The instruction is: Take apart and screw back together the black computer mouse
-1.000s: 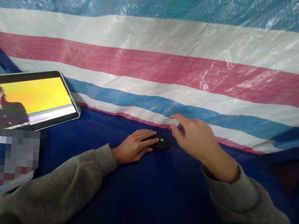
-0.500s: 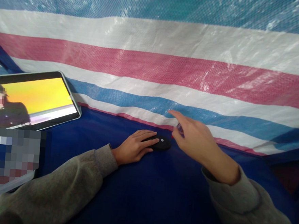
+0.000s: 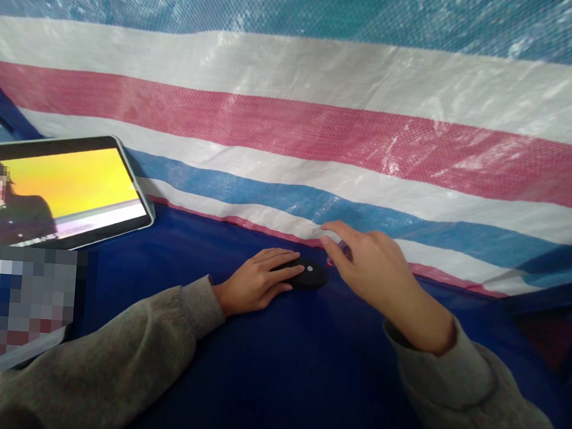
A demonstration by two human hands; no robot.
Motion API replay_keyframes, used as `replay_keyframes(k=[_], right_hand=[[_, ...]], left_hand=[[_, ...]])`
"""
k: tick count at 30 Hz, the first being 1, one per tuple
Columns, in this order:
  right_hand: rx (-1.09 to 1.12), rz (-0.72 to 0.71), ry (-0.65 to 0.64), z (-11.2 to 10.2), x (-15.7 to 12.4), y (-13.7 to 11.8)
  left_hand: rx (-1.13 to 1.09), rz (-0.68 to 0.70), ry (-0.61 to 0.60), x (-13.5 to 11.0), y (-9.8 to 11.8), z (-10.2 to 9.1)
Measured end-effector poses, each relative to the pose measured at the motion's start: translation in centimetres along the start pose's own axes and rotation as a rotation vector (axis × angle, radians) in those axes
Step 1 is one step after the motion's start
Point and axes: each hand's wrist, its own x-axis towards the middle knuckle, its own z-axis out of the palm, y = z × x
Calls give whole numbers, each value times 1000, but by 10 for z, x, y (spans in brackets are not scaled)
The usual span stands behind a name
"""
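Observation:
My left hand [image 3: 256, 281] lies over the left end of a flat black oval object [image 3: 313, 276], shaped like a computer mouse, with a pale round dot on top. Its fingers press the object onto the dark blue surface [image 3: 274, 377]. Just to the right, my right hand [image 3: 371, 260] is raised, with the index finger and thumb bent toward each other. Behind the thumb shows a small clear, purplish item [image 3: 343, 246] with a red bit below it. The hand covers most of this item, so its kind cannot be told.
A tablet [image 3: 72, 196] in a pale case leans at the left, showing a video with a yellow background. Below it is a blurred-out item [image 3: 38, 315] near my left sleeve. A striped plastic sheet [image 3: 292, 130] hangs behind the surface.
My right index finger has curled down from pointing outward, and its tip is now close to the thumb. My left hand and the black object have stayed in place.

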Motion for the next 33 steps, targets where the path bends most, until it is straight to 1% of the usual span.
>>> replay_keyframes(k=[6, 11, 16, 17, 21, 23, 26, 28, 33], right_hand=[[54, -76, 24, -1, 0, 1], [-13, -17, -2, 1, 0, 4], [99, -165, -14, 0, -1, 4], [93, -157, -21, 0, -1, 4], [7, -20, -46, -2, 0, 5], [18, -29, -47, -2, 0, 6], [89, -121, -37, -1, 0, 6], [104, -141, -29, -2, -1, 5], [-7, 1, -54, -4, 1, 4]], left_hand=[[4, 4, -2, 0, 0, 0], [3, 6, -7, 0, 0, 0], [13, 4, -16, 1, 1, -1], [14, 6, -17, 1, 1, -1], [7, 13, -4, 1, 1, -1], [4, 11, 0, 1, 1, -1], [7, 9, -3, 1, 1, -1], [11, 13, -2, 1, 1, -1], [6, 7, -7, 1, 1, -2]])
